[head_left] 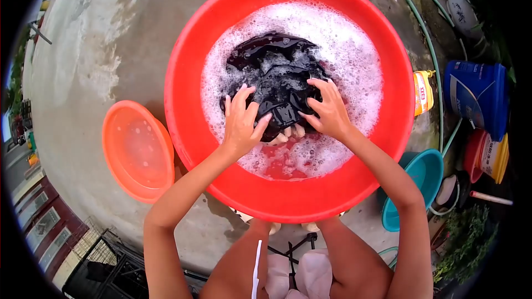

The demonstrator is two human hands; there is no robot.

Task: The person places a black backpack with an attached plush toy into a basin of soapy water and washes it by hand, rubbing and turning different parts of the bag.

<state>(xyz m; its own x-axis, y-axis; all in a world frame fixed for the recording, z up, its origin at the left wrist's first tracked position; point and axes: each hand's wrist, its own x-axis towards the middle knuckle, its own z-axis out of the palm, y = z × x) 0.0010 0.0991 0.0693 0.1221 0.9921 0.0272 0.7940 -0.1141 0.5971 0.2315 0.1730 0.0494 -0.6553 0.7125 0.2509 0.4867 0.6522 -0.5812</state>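
Observation:
Black wet cloth [277, 77] lies bunched in soapy water inside a large red basin [288, 202]. White foam [354, 72] surrounds it. At the cloth's lower left edge is my left hand [243, 124], palm down, fingers spread and bent over the fabric. My right hand [330, 112] rests at the cloth's right edge, its fingers also apart and curved toward the fabric. Neither hand is closed round the cloth. Something pale and beige [285, 134] shows under the lower edge of the cloth, between the hands.
An orange basin [138, 180] stands at left on the concrete floor. To the right are a yellow-and-white packet [423, 93], a teal basin [424, 174], a blue bucket [475, 91], a red container [474, 155] and a green hose [426, 30]. My knees are below the red basin.

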